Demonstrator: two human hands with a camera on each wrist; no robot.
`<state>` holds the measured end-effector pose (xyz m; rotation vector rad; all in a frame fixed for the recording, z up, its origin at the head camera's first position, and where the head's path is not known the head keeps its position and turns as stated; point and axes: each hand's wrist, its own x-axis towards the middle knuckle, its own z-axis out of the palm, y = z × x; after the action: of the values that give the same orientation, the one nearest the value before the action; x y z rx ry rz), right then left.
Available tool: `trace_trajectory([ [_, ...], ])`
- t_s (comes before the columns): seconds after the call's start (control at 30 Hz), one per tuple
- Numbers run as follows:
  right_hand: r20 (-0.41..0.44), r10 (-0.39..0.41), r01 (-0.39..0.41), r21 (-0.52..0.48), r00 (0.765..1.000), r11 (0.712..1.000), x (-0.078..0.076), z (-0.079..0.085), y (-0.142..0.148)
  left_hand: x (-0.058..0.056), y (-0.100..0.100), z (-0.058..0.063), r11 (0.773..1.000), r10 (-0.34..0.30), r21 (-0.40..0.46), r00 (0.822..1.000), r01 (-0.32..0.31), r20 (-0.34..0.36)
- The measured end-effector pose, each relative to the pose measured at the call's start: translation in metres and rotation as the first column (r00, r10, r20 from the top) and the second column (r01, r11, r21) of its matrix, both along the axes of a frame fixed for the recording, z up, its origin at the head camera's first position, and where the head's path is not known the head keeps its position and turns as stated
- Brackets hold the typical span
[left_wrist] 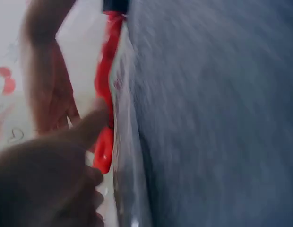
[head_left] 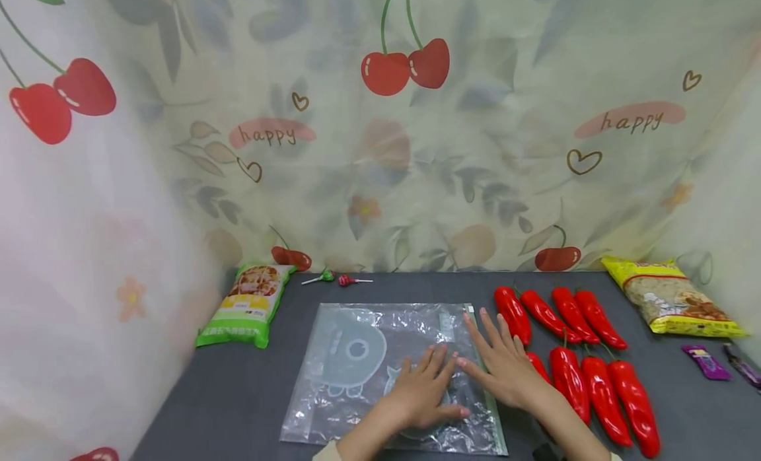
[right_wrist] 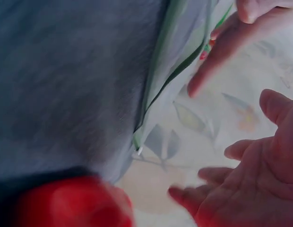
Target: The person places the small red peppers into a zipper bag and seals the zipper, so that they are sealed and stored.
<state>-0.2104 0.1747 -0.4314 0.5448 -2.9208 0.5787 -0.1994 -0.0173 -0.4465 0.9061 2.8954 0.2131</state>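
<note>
A clear plastic zip bag (head_left: 333,418) with a pale cartoon print lies flat on the dark tabletop, its greenish zip strip (head_left: 496,425) along the right side. Over the bag's right half, my left hand (head_left: 425,388) is spread palm down, close above the plastic. My right hand (head_left: 502,365) reaches across the zip edge with fingers extended, its thumb near the left fingertips. In the right wrist view the right hand (right_wrist: 260,175) shows a bare palm with nothing held. The left wrist view catches the left hand (left_wrist: 47,175) dark and blurred beside the bag (left_wrist: 130,142).
Several shiny red peppers (head_left: 633,395) lie in two rows right of the bag. A green food packet (head_left: 246,306) stands back left, near two lollipops (head_left: 345,281). At the far right are a yellow packet (head_left: 678,299) and small purple wrapped snacks (head_left: 706,363). Printed curtains surround the table.
</note>
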Motion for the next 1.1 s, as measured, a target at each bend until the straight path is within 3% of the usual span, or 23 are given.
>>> trace_trajectory([
  [0.1,0.015,0.052,-0.051,-0.048,0.999,0.998,0.000,-0.003,0.008,-0.005,0.014,-0.010,1.000,-0.003,-0.006,0.999,0.003,0.043],
  [0.2,0.035,0.097,-0.093,-0.090,0.995,0.992,0.000,-0.004,0.011,-0.010,0.013,-0.022,1.000,0.000,0.014,1.000,-0.001,0.029],
  [0.43,0.035,0.054,-0.052,-0.060,0.998,0.997,0.000,-0.003,0.014,-0.016,0.009,-0.043,0.981,0.003,0.192,0.992,0.022,-0.129],
  [0.53,0.084,0.030,-0.026,-0.048,0.996,0.999,0.002,-0.004,0.015,-0.015,0.009,-0.047,0.965,0.038,0.263,0.982,0.012,-0.183],
  [0.7,0.187,0.032,-0.022,-0.058,0.982,0.998,0.004,-0.004,0.014,-0.014,0.010,-0.048,0.946,0.080,0.325,0.975,-0.008,-0.208],
  [0.87,0.170,0.056,-0.048,-0.053,0.984,0.997,0.005,-0.004,0.009,-0.016,0.008,-0.045,0.928,0.078,0.372,0.974,0.006,-0.211],
  [0.97,0.180,0.097,-0.091,-0.039,0.979,0.995,0.005,-0.006,0.008,-0.016,0.004,-0.045,0.888,0.061,0.460,0.984,0.024,-0.169],
  [1.03,0.230,0.132,-0.130,-0.023,0.964,0.991,0.005,-0.007,0.007,-0.016,0.002,-0.045,0.837,0.050,0.547,0.990,0.029,-0.129],
  [1.1,0.290,0.149,-0.153,-0.007,0.945,0.988,0.006,-0.009,0.008,-0.015,-0.001,-0.046,0.770,0.051,0.637,0.993,0.029,-0.108],
])
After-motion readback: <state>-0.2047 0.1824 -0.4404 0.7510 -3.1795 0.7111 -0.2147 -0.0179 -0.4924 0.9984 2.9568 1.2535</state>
